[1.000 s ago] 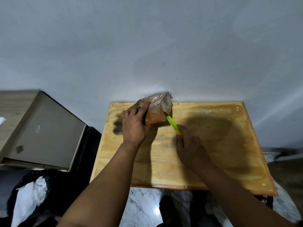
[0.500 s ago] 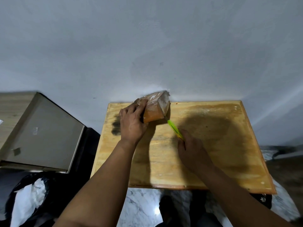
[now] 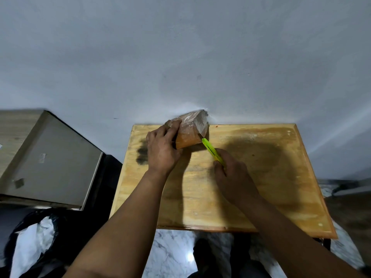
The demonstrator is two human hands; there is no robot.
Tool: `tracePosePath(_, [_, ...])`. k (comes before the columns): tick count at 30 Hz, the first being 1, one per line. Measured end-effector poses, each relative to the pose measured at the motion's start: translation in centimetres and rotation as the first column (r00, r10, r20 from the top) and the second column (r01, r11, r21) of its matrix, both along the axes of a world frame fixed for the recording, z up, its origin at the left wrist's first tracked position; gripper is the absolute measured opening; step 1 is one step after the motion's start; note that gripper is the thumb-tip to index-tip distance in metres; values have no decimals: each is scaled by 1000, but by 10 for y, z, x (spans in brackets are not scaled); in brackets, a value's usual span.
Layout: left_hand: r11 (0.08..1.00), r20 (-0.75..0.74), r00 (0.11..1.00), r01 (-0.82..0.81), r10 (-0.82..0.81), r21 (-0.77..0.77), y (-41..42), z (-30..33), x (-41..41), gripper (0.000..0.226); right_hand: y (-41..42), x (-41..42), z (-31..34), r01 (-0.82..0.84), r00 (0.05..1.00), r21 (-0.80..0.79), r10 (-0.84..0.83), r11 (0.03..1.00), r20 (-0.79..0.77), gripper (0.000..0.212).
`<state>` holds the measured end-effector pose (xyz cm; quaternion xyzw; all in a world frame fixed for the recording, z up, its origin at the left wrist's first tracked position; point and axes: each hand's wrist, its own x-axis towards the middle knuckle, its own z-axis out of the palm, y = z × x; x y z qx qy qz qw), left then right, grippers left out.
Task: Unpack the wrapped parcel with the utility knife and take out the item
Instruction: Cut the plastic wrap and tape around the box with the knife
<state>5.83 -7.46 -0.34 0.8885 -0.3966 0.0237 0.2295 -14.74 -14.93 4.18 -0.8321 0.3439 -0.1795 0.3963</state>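
A small brown parcel (image 3: 189,130) wrapped in shiny clear tape stands tilted at the far edge of the wooden table (image 3: 271,177), against the wall. My left hand (image 3: 162,151) grips its left side, with the thumb on top. My right hand (image 3: 233,177) holds a bright green utility knife (image 3: 211,150). The knife points up and left, and its tip meets the parcel's lower right corner. The blade itself is too small to make out.
A grey-brown cabinet (image 3: 50,161) stands to the left of the table. Below it sits a black bin bag with white paper (image 3: 30,245) inside. A dark stain (image 3: 142,155) marks the table's left side. Marble floor shows beneath the table's near edge.
The knife tip has moved back up to the parcel's lower right corner after a short pull toward me. My left hand keeps its grip on the parcel.
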Motion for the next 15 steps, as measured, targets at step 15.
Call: tracePosePath(15, [998, -69, 996, -53, 50, -39, 3, 0, -5, 81, -1, 1, 1, 5, 999, 28, -4, 1000, -44, 39])
